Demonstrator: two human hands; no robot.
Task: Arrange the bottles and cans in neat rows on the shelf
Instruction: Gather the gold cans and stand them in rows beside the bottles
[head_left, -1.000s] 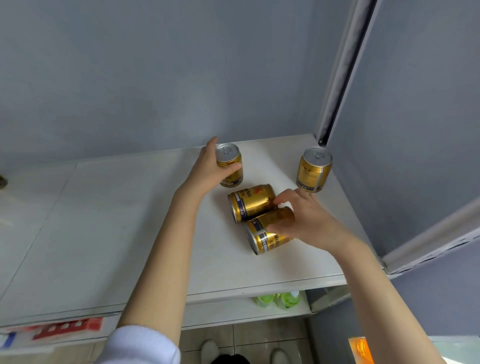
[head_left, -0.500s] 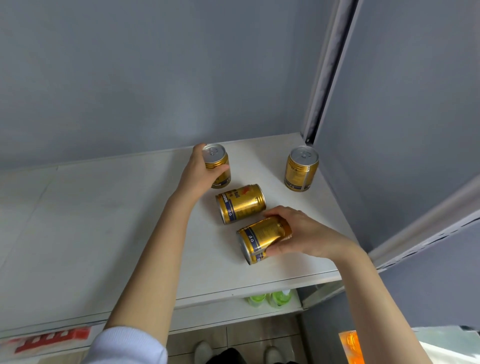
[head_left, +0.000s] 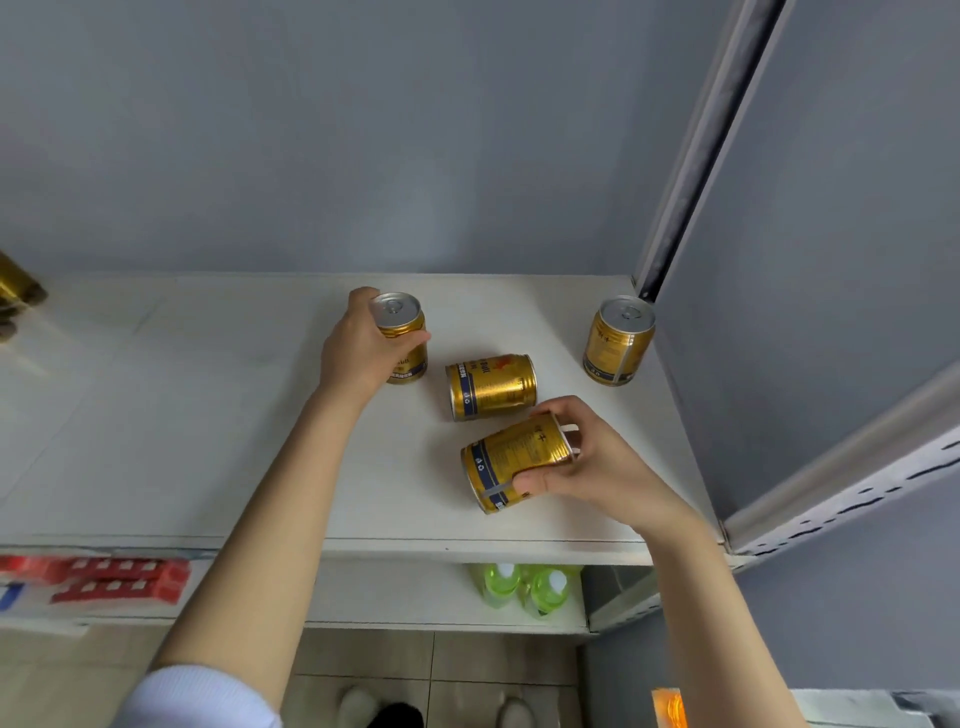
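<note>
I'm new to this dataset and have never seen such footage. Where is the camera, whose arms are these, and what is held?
There is no machine: a person wears one camera on the head, looking down at their own arms. The white shelf carries gold cans. The left hand grips an upright can. The right hand holds a sideways can between thumb and fingers. A third can lies on its side between them; a fourth can stands in the right back corner. Green bottles sit on the shelf below.

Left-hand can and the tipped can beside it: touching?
Apart. Head view shows bare shelf between the upright can in the left hand and the middle tipped can.
</note>
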